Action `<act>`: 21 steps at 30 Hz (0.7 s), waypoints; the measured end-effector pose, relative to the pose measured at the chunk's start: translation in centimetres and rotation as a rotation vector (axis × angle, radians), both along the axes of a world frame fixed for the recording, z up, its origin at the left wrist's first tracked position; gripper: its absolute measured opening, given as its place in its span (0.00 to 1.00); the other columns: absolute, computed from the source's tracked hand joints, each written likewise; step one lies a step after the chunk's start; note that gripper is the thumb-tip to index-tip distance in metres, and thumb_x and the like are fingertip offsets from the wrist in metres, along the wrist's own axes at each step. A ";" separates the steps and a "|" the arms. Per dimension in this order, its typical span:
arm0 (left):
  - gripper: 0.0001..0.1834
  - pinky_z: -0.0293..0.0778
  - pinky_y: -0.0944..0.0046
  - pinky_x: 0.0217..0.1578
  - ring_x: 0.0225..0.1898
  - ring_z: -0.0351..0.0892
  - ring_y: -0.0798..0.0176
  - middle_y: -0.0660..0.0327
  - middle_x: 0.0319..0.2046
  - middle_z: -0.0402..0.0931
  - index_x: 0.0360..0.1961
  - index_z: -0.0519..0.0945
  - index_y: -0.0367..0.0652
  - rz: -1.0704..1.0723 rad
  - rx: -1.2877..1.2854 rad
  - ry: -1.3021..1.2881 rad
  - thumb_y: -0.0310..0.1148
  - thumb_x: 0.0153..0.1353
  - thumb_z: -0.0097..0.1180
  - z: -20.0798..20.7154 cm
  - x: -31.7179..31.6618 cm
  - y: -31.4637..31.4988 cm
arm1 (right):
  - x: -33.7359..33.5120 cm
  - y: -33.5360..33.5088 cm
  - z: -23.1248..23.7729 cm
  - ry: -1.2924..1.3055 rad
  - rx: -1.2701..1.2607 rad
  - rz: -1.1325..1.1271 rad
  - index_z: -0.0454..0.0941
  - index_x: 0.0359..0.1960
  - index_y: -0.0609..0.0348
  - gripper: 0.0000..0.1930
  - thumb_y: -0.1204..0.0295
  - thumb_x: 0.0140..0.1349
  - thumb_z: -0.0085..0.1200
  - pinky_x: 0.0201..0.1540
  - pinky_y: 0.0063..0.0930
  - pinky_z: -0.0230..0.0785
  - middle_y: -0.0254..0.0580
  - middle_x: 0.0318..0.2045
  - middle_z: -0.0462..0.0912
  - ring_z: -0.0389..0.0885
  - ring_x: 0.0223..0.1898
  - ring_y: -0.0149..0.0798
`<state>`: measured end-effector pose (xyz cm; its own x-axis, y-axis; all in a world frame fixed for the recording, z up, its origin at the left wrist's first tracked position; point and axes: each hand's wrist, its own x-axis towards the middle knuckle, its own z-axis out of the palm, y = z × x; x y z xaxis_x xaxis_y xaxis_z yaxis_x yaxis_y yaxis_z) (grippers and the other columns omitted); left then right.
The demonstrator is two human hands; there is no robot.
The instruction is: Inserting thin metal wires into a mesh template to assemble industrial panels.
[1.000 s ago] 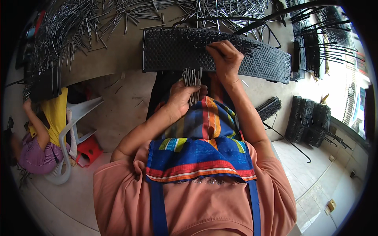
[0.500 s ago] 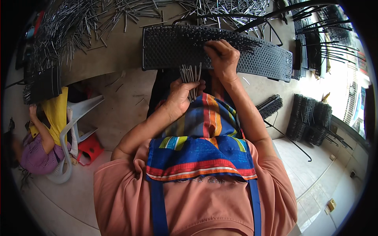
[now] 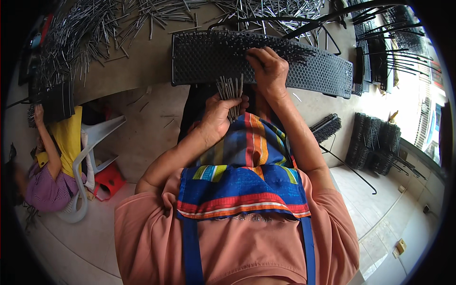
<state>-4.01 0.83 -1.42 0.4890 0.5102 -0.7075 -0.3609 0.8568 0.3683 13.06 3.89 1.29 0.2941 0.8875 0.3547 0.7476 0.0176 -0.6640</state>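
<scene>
- Perforated black panel lies crosswise at the table's near edge, dark tips clustered in its upper middle.
- Step in hand looks like hole-by-hole work; the next move likely calls for a steady pinch.
- Right hand: pinched narrow over the panel, contents hidden.
- Left hand: closed around thin metal rods.

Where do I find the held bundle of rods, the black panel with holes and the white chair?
Bundle of rods point(image 3: 230, 87), head view: on the upper part.
Black panel point(image 3: 221, 64), head view: on the holed face.
White chair point(image 3: 101, 135), head view: on an armrest.
</scene>
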 end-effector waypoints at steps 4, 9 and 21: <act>0.12 0.79 0.64 0.34 0.32 0.84 0.60 0.54 0.33 0.83 0.42 0.79 0.39 0.002 0.002 -0.004 0.19 0.56 0.56 0.0 0.1 0.2 | -0.2 0.5 0.4 -0.150 -0.068 0.054 0.84 0.36 0.55 0.07 0.73 0.55 0.61 0.28 0.32 0.73 0.41 0.28 0.82 0.82 0.27 0.47; 0.12 0.79 0.64 0.35 0.32 0.84 0.60 0.55 0.33 0.83 0.42 0.79 0.39 -0.003 0.007 -0.012 0.19 0.56 0.56 0.3 0.0 0.1 | -0.1 0.0 1.0 -0.165 -0.097 0.032 0.84 0.37 0.55 0.07 0.73 0.57 0.60 0.29 0.33 0.72 0.41 0.28 0.81 0.82 0.28 0.48; 0.11 0.78 0.64 0.34 0.32 0.83 0.60 0.55 0.33 0.84 0.41 0.80 0.40 -0.020 0.046 -0.022 0.19 0.56 0.56 0.2 0.2 0.3 | 1.1 -0.2 0.2 -0.053 -0.052 0.063 0.83 0.44 0.56 0.11 0.75 0.58 0.58 0.31 0.31 0.73 0.44 0.29 0.82 0.82 0.29 0.47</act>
